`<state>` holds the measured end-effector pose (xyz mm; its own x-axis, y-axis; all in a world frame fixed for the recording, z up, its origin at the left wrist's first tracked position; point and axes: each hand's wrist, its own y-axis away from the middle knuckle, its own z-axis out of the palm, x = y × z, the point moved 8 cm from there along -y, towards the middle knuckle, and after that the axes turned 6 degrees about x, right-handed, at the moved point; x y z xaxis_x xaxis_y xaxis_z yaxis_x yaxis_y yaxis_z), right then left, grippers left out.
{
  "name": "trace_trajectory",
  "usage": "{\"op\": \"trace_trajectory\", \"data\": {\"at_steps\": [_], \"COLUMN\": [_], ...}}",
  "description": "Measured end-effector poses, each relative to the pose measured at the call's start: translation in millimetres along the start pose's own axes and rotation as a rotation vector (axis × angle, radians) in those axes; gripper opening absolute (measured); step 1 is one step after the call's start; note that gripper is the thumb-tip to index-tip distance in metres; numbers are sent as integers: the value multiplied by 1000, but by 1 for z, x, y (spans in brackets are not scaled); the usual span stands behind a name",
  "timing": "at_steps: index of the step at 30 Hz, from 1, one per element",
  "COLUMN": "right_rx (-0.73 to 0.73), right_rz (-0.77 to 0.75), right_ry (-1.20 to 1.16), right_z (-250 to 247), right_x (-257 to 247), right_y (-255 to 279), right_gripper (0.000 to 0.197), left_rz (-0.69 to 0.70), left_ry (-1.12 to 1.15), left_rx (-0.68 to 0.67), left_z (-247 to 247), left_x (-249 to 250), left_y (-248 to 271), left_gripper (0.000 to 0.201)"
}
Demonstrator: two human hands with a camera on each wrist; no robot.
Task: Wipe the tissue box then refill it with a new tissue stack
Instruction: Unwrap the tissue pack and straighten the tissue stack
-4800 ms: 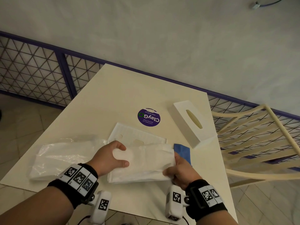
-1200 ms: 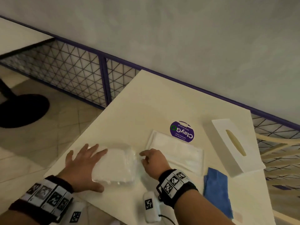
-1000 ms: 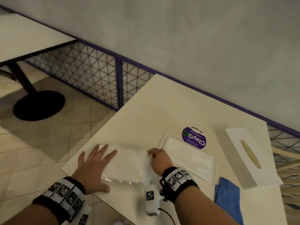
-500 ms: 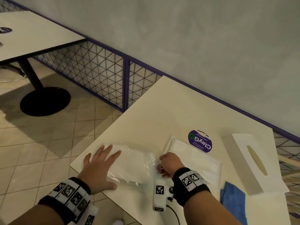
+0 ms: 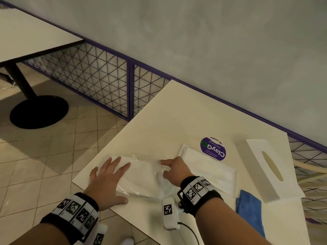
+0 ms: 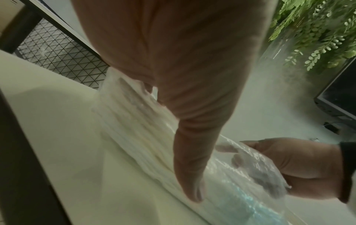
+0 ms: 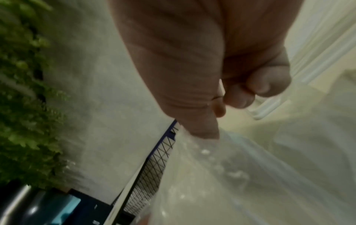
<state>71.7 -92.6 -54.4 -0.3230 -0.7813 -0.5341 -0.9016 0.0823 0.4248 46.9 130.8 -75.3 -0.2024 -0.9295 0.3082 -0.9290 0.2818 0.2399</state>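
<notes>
Since a moment ago our view has swung further left, while our left hand [image 5: 108, 181] stays flat, fingers straight, on the crinkly clear plastic wrapper [image 5: 159, 175] around the soft white tissue stack [image 5: 141, 179] at the table's [image 5: 177, 112] near corner. Our right hand [image 5: 175, 169] pinches the wrapper's loose end. Right of it lie the flat ribbed base [image 5: 215, 172], blue cloth [image 5: 249, 207] and smooth white rectangular tissue box [image 5: 260, 167] with its oval slot.

Blue cloth [image 5: 250, 211]: cut off at lower frame edge. Chair [image 5: 307, 175]: mostly beyond right edge. Purple sticker [image 5: 213, 151]: small print illegible. Left hand [image 5: 108, 181]: covering near end of bagged tissue stack [image 5: 141, 177]. Right-wrist view: blurred throughout.
</notes>
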Motion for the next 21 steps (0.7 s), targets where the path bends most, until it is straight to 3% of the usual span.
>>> {"op": "trace_trajectory", "data": {"at_steps": [3, 21], "right_rx": [-49, -45], "right_rz": [3, 66], "right_ry": [228, 111], "right_z": [9, 24], "right_x": [-1, 8], "right_y": [-5, -21], "right_gripper": [64, 49], "left_rz": [0, -12], "left_ry": [7, 27], "left_rx": [4, 11], "left_z": [1, 7], "left_x": [0, -4], "left_y": [-1, 0], "left_gripper": [112, 112]}}
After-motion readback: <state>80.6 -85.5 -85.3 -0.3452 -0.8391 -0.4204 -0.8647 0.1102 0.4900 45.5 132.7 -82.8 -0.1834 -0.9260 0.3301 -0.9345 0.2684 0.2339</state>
